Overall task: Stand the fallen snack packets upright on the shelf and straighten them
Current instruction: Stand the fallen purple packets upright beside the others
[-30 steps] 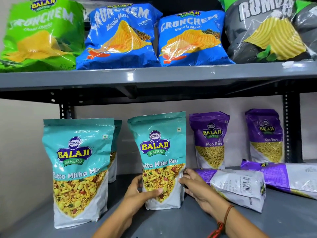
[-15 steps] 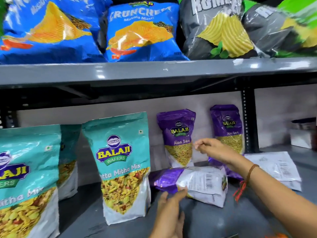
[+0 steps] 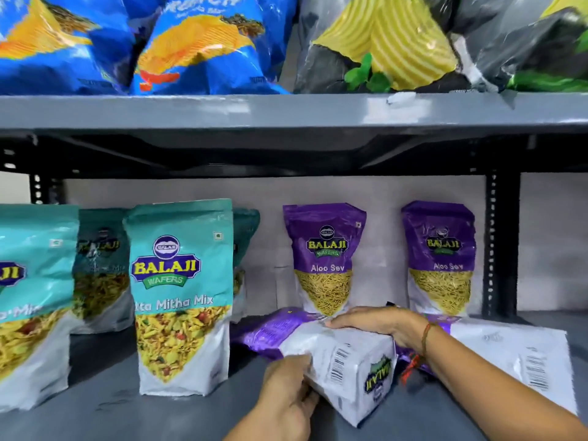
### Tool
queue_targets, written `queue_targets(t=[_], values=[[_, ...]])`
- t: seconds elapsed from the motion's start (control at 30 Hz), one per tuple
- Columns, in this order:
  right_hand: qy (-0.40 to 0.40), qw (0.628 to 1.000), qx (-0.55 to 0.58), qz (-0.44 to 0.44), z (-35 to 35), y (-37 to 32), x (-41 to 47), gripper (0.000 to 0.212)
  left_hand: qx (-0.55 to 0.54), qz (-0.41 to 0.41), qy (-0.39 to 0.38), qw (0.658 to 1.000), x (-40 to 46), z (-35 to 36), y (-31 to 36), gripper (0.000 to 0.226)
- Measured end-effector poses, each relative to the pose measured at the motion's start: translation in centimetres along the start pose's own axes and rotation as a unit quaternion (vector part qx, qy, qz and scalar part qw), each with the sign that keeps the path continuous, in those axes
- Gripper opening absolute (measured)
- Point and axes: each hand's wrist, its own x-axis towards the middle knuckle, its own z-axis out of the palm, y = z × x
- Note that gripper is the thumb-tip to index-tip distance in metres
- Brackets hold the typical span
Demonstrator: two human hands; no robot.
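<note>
Both hands have shifted off the upright teal packet onto the fallen purple packet lying flat on the shelf, long axis left-to-right, left hand clasping its near base corner, right hand curled over its far edge.

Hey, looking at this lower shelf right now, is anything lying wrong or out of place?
Yes. Two purple packets lie flat instead of standing. The near purple packet is on its side, back face up, held by the left hand and right hand. The second fallen packet lies behind the right forearm. The teal packets stand upright.
</note>
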Motion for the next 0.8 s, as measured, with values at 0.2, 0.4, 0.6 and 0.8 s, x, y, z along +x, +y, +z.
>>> queue_targets(t=[0.2,0.4,0.6,0.8], values=[[0.087,0.968,0.144,-0.185,-0.1,0.4,-1.3,0.013,0.044,0.103,-0.065,0.992,2.1,0.8,1.7,0.046],[0.338,0.885,0.108,-0.302,1.8,0.5,-3.2,0.038,0.126,0.239,-0.147,0.952,4.9,1.6,5.8,0.051],[0.374,0.894,0.047,-0.242,4.5,3.2,-3.1,0.040,0.165,0.185,-0.172,0.953,6.5,-1.5,3.2,0.040],[0.455,0.853,0.115,-0.227,5.7,2.9,-4.4,0.078,0.121,0.124,-0.173,0.970,6.0,-1.0,4.0,0.038]])
